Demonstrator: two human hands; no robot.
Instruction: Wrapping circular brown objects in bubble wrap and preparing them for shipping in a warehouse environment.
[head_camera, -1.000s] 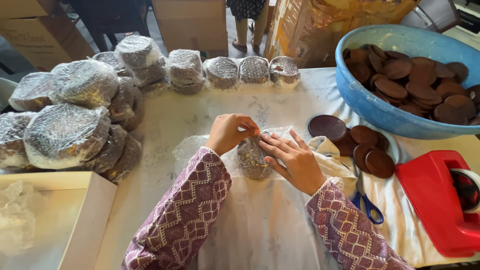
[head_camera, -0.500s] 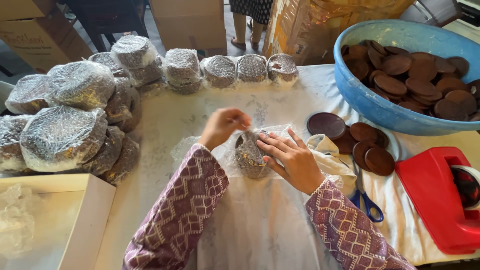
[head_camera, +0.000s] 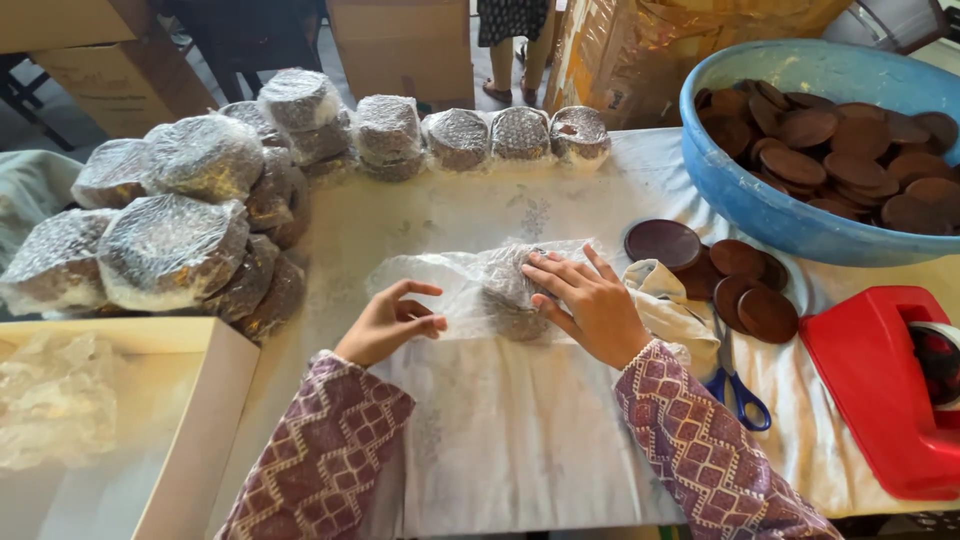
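Bubble wrap lies flat on the white cloth between the two hands, with a small stack of dark discs half rolled inside it. The right hand rests on top of the stack, fingers spread and pressing down, likely to keep the roll from springing open. The left hand sits just left of the stack, fingers curled and loosely parted, thumb and fingertips touching the free sheet, seemingly to hold it taut; it grips nothing firmly.

Just right of the right hand lie a crumpled cloth, blue-handled scissors and a few loose brown discs, all within easy reach. Further right stands a red tape dispenser, and beyond it a blue basin heaped with more discs.

Left of the left hand, finished bundles in bubble wrap are piled up, round and silvery; a row of them runs along the far edge of the table. Near the left elbow is an open white box with clear plastic inside. Plain brown cartons stand behind the table; any labels are too small to make out.
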